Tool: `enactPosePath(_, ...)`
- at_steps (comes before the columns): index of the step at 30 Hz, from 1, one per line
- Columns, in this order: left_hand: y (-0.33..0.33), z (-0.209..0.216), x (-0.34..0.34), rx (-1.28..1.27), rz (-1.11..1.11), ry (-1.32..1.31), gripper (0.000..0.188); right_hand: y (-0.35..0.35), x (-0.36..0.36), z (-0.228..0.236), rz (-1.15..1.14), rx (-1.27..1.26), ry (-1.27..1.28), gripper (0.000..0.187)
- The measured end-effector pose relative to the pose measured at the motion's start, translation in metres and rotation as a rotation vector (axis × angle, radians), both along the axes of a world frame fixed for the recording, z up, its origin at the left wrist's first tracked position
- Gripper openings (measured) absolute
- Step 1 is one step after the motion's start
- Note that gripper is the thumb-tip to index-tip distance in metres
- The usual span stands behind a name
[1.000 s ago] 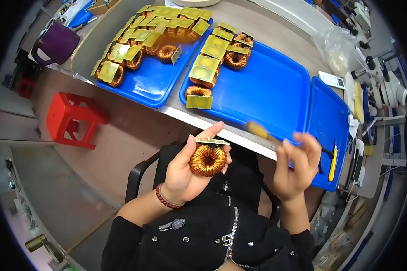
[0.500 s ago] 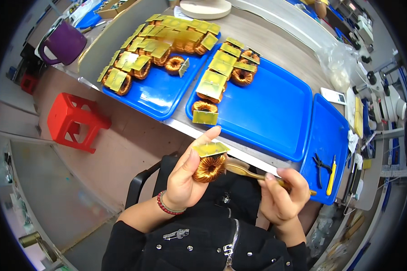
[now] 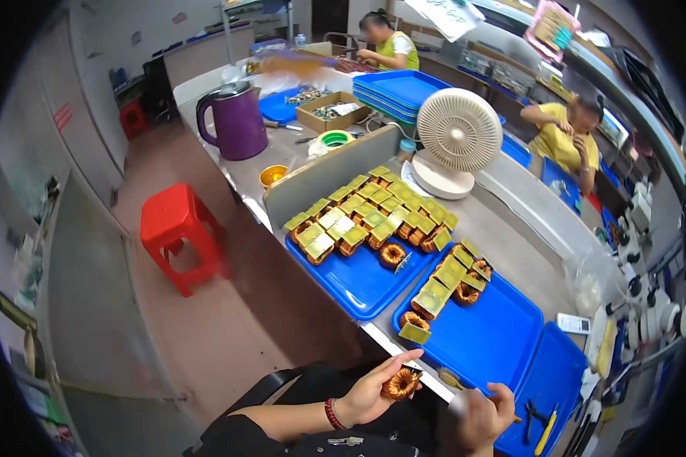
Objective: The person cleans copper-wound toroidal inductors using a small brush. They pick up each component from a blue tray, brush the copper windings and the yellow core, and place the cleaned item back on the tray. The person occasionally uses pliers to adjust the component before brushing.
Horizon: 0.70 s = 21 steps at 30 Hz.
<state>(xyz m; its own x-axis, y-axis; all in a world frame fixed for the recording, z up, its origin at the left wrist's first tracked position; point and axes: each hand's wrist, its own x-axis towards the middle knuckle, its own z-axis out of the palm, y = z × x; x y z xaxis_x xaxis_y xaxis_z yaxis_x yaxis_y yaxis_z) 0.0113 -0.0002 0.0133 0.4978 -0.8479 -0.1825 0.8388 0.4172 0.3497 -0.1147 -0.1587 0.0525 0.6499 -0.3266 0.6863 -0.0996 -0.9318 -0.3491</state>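
My left hand (image 3: pixel 366 394) is closed around a copper-wound toroidal coil (image 3: pixel 401 385) and holds it before the table's front edge. Its board is mostly hidden at this angle. My right hand (image 3: pixel 486 420), smeared by motion, grips a wooden-handled brush (image 3: pixel 451 378), whose head is apart from the coil. Many like coils with yellow-green boards (image 3: pixel 373 217) crowd the left blue tray (image 3: pixel 366 301). Several more coils (image 3: pixel 438 293) line the left side of the middle blue tray (image 3: pixel 488 327).
Black pliers (image 3: pixel 536 415) and a yellow-handled tool (image 3: pixel 546 430) lie in the right blue tray (image 3: pixel 560 373). A fan (image 3: pixel 459 133) stands behind a low partition, near a purple kettle (image 3: pixel 240 126). On the floor is a red stool (image 3: pixel 171 225). Two other people sit farther back.
The view has swung up and left, so hands and trays appear lower and farther right. The brush head has come away from the coil. My left hand still holds the coil.
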Motion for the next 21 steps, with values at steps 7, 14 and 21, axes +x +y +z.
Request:
enactPosePath(7, 0.005, -0.013, -0.003, -0.053, -0.089, 0.13, 0.045, 0.007, 0.013, -0.015, 0.173, -0.044, 0.087, 0.013)
enactPosePath(14, 0.003, -0.016, 0.004, 0.051, -0.056, 0.075, 0.047, 0.01, 0.003, -0.017, 0.315, 0.125, 0.071, 0.013)
enactPosePath(21, -0.015, -0.009, -0.01, -0.035, -0.175, 0.078, 0.047, -0.004, -0.008, -0.025, 0.177, 0.147, 0.034, 0.019)
